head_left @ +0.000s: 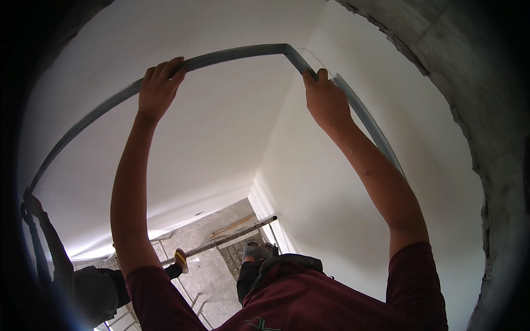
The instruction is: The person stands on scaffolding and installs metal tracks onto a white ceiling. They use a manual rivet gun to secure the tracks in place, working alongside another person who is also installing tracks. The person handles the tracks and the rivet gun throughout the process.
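A long grey metal wall channel (237,53) runs high along the white wall (215,121) and meets the corner. My left hand (159,91) grips it, with fingers over the upper edge and the thumb near its lower side. Around the corner, a short grey metal length (297,59) lies along the right wall (331,182), and my right hand (327,99) is closed on it. Just past that hand, another grey metal strip (372,127) continues along the right wall, partly behind my forearm. Whether these lengths join is hidden by my right hand.
At the far left a co-worker (91,292) reaches up, a hand (34,207) at the channel's other end. Below are scaffold pipes (232,237), a perforated plank (234,256) under my feet, and the concrete floor (201,276). Rough concrete (441,60) edges the walls above.
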A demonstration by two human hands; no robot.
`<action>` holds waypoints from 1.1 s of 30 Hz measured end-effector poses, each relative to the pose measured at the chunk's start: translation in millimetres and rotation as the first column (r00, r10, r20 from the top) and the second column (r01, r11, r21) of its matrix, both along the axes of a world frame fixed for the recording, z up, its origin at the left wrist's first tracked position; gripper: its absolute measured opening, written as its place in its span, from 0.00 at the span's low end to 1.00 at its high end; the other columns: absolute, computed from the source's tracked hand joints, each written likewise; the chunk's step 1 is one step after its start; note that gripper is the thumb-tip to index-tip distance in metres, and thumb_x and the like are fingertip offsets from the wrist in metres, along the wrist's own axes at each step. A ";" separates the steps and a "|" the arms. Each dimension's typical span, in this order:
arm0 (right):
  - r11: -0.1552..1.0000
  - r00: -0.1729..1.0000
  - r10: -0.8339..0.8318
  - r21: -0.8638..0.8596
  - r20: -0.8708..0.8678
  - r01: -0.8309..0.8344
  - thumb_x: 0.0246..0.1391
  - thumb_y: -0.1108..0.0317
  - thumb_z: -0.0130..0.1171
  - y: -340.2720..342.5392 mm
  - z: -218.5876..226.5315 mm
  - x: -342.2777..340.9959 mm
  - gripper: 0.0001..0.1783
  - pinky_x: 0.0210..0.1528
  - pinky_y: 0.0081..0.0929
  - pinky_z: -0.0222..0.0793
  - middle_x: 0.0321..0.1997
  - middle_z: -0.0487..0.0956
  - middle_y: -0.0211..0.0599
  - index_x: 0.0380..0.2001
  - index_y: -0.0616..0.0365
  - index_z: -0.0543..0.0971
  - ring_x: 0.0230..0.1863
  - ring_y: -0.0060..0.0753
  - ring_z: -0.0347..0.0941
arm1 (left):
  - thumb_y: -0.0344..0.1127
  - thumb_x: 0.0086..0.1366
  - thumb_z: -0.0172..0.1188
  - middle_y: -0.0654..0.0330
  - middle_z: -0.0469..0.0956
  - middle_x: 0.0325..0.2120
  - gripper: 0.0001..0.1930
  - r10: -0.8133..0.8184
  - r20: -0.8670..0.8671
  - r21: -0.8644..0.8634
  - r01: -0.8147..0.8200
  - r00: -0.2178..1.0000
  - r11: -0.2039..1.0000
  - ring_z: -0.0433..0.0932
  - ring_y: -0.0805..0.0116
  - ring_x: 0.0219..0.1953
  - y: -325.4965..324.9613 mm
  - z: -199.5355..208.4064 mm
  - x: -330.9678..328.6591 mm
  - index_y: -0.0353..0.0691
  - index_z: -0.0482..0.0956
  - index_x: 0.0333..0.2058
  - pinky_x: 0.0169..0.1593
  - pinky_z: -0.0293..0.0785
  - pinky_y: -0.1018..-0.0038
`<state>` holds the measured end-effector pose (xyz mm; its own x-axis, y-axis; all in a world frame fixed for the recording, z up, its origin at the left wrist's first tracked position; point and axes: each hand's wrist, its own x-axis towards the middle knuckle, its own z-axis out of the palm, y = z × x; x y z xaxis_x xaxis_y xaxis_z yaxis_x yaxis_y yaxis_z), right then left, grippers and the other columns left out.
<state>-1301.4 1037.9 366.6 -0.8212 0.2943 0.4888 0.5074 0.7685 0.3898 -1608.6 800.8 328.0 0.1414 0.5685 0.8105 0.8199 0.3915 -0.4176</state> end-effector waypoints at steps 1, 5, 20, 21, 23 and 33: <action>1.000 1.000 -0.025 0.006 -0.001 0.025 0.55 0.71 0.55 3.4 -1.1 -2.5 0.13 0.26 0.27 0.78 0.35 0.72 0.40 0.45 0.59 0.77 0.29 0.31 0.77 | 0.31 0.59 0.62 0.69 0.76 0.49 0.10 -0.015 -0.012 0.013 0.015 1.000 1.000 0.77 0.70 0.47 9.5 0.8 0.5 0.48 0.75 0.39 0.47 0.73 0.70; 0.973 0.998 -0.044 0.227 -0.033 0.051 0.55 0.69 0.55 46.9 -3.5 -0.6 0.06 0.30 0.29 0.77 0.34 0.72 0.38 0.34 0.57 0.79 0.32 0.32 0.76 | 0.33 0.58 0.62 0.70 0.75 0.48 0.07 -0.065 -0.034 0.052 0.067 0.997 0.996 0.74 0.71 0.52 55.1 0.5 15.5 0.48 0.76 0.36 0.53 0.71 0.69; 0.982 0.994 -0.104 0.161 0.039 0.097 0.55 0.69 0.55 119.2 -20.1 -42.2 0.07 0.34 0.36 0.79 0.35 0.76 0.39 0.26 0.59 0.80 0.34 0.40 0.78 | 0.31 0.54 0.60 0.70 0.73 0.38 0.09 -0.056 -0.070 0.046 0.059 0.996 0.997 0.74 0.72 0.42 140.4 -40.5 -18.5 0.46 0.76 0.36 0.44 0.71 0.70; 0.981 0.994 -0.098 0.174 0.052 0.088 0.54 0.69 0.56 120.6 -21.7 -46.8 0.07 0.34 0.36 0.79 0.35 0.76 0.39 0.26 0.59 0.80 0.33 0.40 0.78 | 0.31 0.54 0.60 0.68 0.72 0.39 0.11 -0.041 -0.083 0.041 0.044 0.996 0.998 0.74 0.70 0.43 140.1 -40.1 -23.2 0.46 0.76 0.38 0.46 0.71 0.68; 0.982 0.989 -0.141 0.129 0.039 0.135 0.54 0.70 0.56 123.4 -23.7 -52.2 0.07 0.35 0.37 0.79 0.36 0.77 0.40 0.27 0.58 0.81 0.34 0.41 0.79 | 0.31 0.58 0.58 0.65 0.74 0.39 0.06 -0.038 -0.082 -0.011 0.037 0.996 0.999 0.74 0.68 0.42 139.2 -32.6 -24.0 0.45 0.77 0.36 0.46 0.70 0.68; 0.961 0.964 -0.247 0.154 0.102 0.229 0.59 0.64 0.51 127.9 -22.7 -29.6 0.12 0.40 0.42 0.77 0.39 0.76 0.40 0.40 0.54 0.81 0.40 0.44 0.77 | 0.29 0.56 0.56 0.63 0.71 0.31 0.02 -0.160 -0.136 0.070 0.171 0.978 0.983 0.71 0.67 0.35 159.1 -30.8 2.1 0.44 0.74 0.28 0.42 0.66 0.69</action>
<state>-1331.0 1165.7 343.9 -0.7907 0.4241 0.4416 0.6121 0.5646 0.5537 -1606.5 959.9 297.2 0.3349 0.4614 0.8215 0.8172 0.2919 -0.4971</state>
